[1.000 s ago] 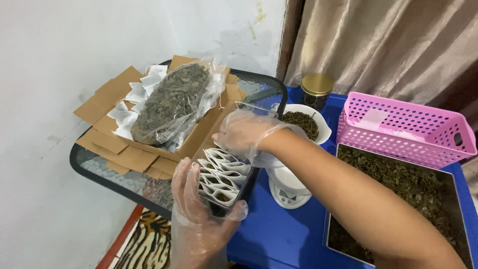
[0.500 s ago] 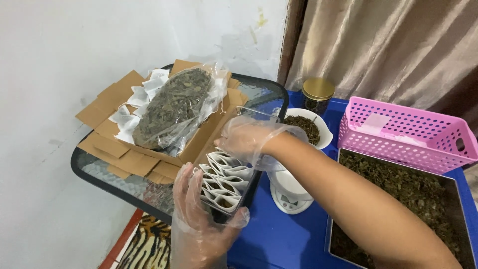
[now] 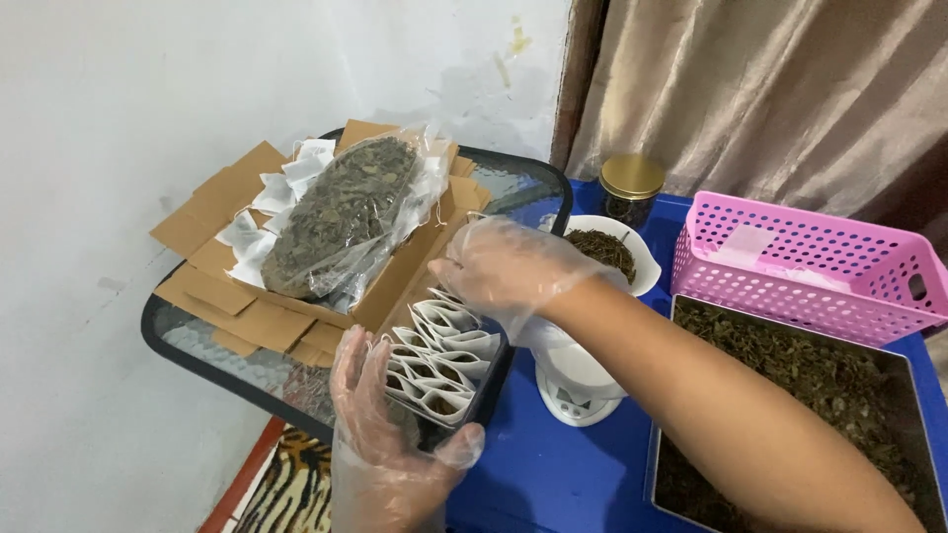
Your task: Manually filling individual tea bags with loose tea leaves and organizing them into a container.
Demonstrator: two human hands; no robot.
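At the far left, an opened cardboard box (image 3: 232, 286) is set on a dark glass tabletop (image 3: 212, 357), reaching toward its back edge. Loose white tea bags (image 3: 265, 195) are seen inside the box along its left side, and a clear plastic bag of dried leaves (image 3: 341, 212) is laid across them, tilted toward the back right.

Just right of the box, at the tabletop's right edge, a clear tray (image 3: 464, 390) is packed with a row of small white filled sachets (image 3: 434, 360) stood upright. The near end of the tray is gripped by the gloved left hand (image 3: 380, 434): the fingers are spread up along its left wall and the thumb is pressed against its near right corner. The far end of the tray is covered by the gloved right hand (image 3: 504, 266), whose fingers are curled downward over the rearmost sachets; whether one is pinched cannot be told.

Further right, on a blue surface (image 3: 553, 469), a small white scale (image 3: 573, 390) is partly hidden by the right forearm, carrying a white bowl of dried leaves (image 3: 612, 247). Behind the bowl stands a gold-lidded jar (image 3: 630, 183). At the right edge, a pink perforated basket (image 3: 800, 262) is placed behind a metal tray of dried leaves (image 3: 829, 380).
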